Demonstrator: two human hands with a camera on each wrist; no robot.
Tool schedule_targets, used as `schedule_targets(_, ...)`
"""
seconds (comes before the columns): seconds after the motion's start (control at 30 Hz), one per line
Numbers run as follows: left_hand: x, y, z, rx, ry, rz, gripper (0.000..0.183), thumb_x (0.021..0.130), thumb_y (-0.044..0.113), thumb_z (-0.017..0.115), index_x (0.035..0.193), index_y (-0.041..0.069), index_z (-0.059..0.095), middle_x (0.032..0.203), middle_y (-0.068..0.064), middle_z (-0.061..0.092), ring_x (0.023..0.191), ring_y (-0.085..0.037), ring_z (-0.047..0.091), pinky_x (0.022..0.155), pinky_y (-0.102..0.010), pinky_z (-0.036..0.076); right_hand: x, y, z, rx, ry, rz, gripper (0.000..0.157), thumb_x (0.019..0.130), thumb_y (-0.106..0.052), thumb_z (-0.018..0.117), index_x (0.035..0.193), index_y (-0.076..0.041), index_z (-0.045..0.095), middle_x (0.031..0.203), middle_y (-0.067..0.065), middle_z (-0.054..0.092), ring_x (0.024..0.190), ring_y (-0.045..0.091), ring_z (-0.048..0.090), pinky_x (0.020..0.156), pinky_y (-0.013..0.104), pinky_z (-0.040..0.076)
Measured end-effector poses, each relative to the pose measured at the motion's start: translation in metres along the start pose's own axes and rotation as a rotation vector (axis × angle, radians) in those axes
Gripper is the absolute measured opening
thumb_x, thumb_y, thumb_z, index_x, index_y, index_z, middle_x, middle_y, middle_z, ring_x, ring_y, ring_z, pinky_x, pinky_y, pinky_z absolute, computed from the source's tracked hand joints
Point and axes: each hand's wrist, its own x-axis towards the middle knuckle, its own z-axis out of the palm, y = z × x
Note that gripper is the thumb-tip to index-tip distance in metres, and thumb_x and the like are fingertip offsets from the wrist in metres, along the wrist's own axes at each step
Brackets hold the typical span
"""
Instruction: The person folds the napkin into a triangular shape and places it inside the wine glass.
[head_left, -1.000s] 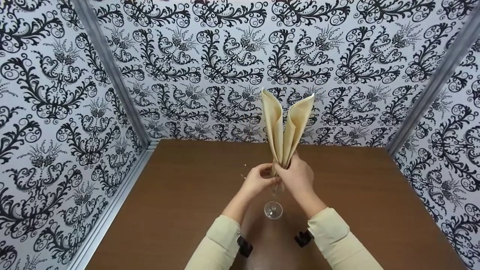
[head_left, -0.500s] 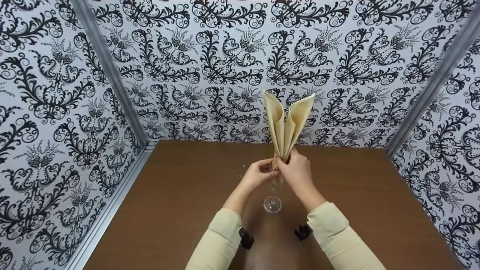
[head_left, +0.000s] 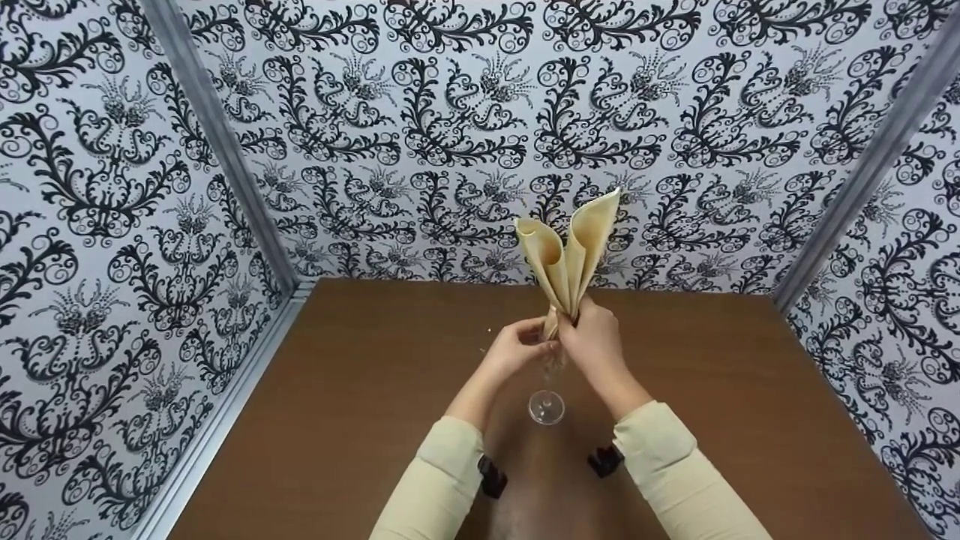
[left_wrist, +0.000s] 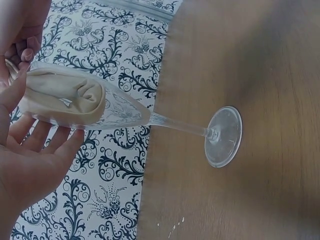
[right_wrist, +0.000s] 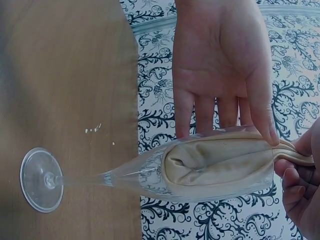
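A clear champagne flute [head_left: 547,407] hangs upright over the table, its foot seemingly off the wood. My left hand [head_left: 514,351] holds its bowl, thumb on one side and fingers on the other, as the left wrist view shows. Stuffed into the bowl is the lower end of a cream cloth napkin [right_wrist: 215,160]. Above the rim the napkin [head_left: 589,232] fans into two rolled, pointed lobes, the left one lower. My right hand [head_left: 594,341] pinches the gathered cloth just above the rim; in the right wrist view its fingers [right_wrist: 295,190] are curled there.
Beneath the flute lies a brown wooden table [head_left: 360,420]. Small white marks [right_wrist: 92,130] show on its surface. Patterned black-and-white walls [head_left: 465,112] stand behind and at both sides, with grey metal posts [head_left: 225,150] at the corners.
The flute and both hands have moved slightly up in the head view. The napkin's left lobe has sunk lower and leans further left; its top edge now curls over.
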Motion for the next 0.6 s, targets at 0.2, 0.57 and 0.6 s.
schedule_targets(0.2,0.01,-0.022,0.002,-0.032,-0.001,-0.025,0.044,0.087,0.0,0.069,0.129,-0.008,0.057,0.114,-0.022,0.066,0.101,-0.027,0.065,0.085,-0.029,0.052,-0.001,0.003,0.003,-0.002,0.011,-0.017,0.014,0.084,-0.01,0.071,0.087,0.002,0.064,0.073,0.023,0.066,0.069,0.044,0.065,0.06,0.055,0.049)
schedule_targets(0.57,0.014,-0.03,0.007,-0.013,0.073,-0.027,0.05,0.084,0.003,0.072,0.131,-0.002,0.057,0.117,-0.016,0.066,0.104,-0.029,0.063,0.09,-0.033,0.05,-0.002,0.004,0.002,0.066,-0.032,0.093,0.022,0.086,-0.02,0.072,0.096,-0.002,0.067,0.083,0.019,0.07,0.077,0.038,0.067,0.067,0.051,0.051)
schedule_targets(0.6,0.014,-0.028,0.007,-0.009,0.084,-0.025,0.051,0.084,0.003,0.072,0.132,-0.002,0.057,0.118,-0.016,0.065,0.106,-0.03,0.063,0.092,-0.033,0.049,-0.002,0.004,0.001,0.076,-0.037,0.107,0.024,0.086,-0.022,0.073,0.097,-0.002,0.067,0.085,0.018,0.071,0.078,0.037,0.067,0.068,0.05,0.051)
